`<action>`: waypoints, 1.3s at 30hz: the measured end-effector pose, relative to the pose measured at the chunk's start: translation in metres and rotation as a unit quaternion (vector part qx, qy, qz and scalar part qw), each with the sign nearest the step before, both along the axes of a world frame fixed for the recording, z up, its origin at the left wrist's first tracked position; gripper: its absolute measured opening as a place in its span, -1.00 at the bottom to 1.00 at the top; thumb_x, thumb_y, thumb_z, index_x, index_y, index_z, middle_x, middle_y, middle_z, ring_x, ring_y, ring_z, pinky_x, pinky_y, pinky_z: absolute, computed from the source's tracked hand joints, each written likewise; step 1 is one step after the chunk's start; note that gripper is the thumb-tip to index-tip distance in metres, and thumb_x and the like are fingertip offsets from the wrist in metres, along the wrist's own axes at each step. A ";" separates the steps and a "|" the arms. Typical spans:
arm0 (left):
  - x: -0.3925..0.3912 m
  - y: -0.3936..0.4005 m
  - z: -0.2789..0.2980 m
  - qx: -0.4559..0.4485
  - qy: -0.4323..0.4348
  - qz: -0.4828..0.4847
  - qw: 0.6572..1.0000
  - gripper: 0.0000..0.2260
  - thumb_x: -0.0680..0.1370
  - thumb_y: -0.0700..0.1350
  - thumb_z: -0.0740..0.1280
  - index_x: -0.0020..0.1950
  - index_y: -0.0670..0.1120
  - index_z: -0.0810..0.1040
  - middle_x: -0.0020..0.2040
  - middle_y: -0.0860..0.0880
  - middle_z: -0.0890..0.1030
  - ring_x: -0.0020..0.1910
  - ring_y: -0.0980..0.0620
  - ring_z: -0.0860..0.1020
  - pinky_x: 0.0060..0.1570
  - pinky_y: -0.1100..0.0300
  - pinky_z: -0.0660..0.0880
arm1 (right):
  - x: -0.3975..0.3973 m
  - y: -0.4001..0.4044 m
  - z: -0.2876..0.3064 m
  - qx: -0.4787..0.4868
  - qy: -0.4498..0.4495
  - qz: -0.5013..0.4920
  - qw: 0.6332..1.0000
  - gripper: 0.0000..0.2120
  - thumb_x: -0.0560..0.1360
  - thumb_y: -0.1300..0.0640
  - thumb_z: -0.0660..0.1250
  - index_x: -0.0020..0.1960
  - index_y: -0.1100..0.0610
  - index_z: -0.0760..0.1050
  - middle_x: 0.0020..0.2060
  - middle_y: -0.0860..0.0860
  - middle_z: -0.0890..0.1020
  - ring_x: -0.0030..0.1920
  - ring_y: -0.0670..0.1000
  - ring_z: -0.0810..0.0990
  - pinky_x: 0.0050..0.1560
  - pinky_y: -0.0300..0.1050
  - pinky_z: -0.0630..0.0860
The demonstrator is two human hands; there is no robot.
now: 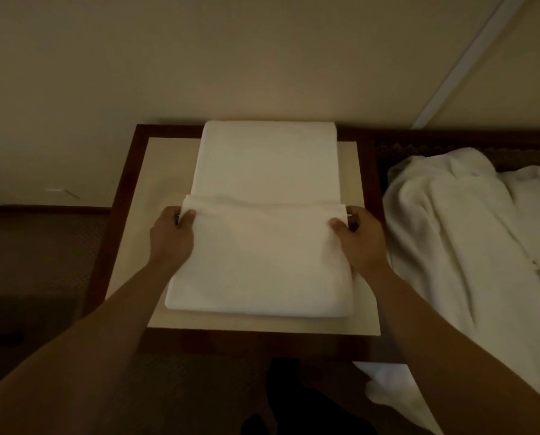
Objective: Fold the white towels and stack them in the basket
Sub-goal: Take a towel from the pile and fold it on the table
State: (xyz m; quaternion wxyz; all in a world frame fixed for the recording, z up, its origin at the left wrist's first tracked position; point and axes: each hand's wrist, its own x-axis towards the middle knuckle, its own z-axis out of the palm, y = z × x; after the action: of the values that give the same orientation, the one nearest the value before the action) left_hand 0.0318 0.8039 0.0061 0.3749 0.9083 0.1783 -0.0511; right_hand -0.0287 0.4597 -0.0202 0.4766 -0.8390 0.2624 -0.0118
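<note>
Both forearms reach in from the near edge. On the cream-topped side table (155, 171), the white towel (262, 171) lies as a long band. Left hand (172, 236) and right hand (361, 240) each pinch a corner of its near flap, thumbs on top. Carry both corners forward level, aligning edges squarely. Soft terry, rounded folds. Right of the table, unfolded towels (469, 233) lie heaped. No basket visible.

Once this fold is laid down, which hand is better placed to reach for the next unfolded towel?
Right. The right hand grips the white towel's edge on the side nearest the rumpled pile of white cloth. The left hand would have to cross over the table.
</note>
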 end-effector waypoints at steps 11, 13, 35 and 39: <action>-0.024 -0.007 -0.006 0.041 -0.009 0.003 0.999 -0.61 0.68 0.11 0.18 0.44 -0.06 0.36 0.23 -0.15 0.59 0.12 -0.18 0.58 0.07 -0.05 0.51 | -0.007 0.011 0.003 -0.022 0.053 0.020 0.998 -0.54 0.59 -0.17 0.31 0.35 0.08 0.38 -0.11 -0.04 0.58 -0.06 0.05 0.61 -0.08 -0.12 0.49; -0.044 -0.001 -0.009 0.053 -0.008 -0.016 0.998 -0.59 0.68 0.12 0.18 0.47 -0.03 0.31 0.25 -0.14 0.59 0.16 -0.19 0.58 0.14 -0.13 0.54 | -0.029 0.020 0.007 -0.031 0.082 0.032 0.996 -0.48 0.60 -0.23 0.23 0.41 0.08 0.31 -0.05 -0.03 0.56 0.03 0.11 0.63 0.03 0.00 0.56; -0.160 0.049 -0.021 0.238 -0.061 -0.408 0.879 -0.28 0.61 0.39 0.02 0.66 0.09 -0.08 0.66 0.01 -0.19 0.63 -0.02 -0.15 0.58 -0.15 -0.09 | -0.184 0.073 0.004 -0.347 0.080 0.225 0.907 -0.29 0.59 -0.42 -0.07 0.63 -0.18 -0.17 0.64 -0.06 -0.13 0.62 0.12 -0.12 0.47 0.41 0.02; -0.176 0.068 -0.030 0.294 -0.014 -0.478 0.828 -0.05 0.51 0.50 0.08 0.61 0.04 -0.37 0.59 0.03 -0.43 0.58 -0.02 -0.39 0.55 -0.19 -0.21 | -0.212 0.067 -0.008 -0.376 0.108 0.277 0.878 -0.11 0.51 -0.51 0.03 0.61 -0.16 -0.33 0.61 -0.14 -0.30 0.61 0.12 -0.26 0.45 0.47 -0.09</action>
State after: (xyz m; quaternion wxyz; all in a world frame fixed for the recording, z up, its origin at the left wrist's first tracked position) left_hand -0.1441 0.8721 -0.0236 0.0210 0.9479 -0.2768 -0.1565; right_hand -0.2410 0.5263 -0.0284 0.0780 -0.9894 0.0452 0.1137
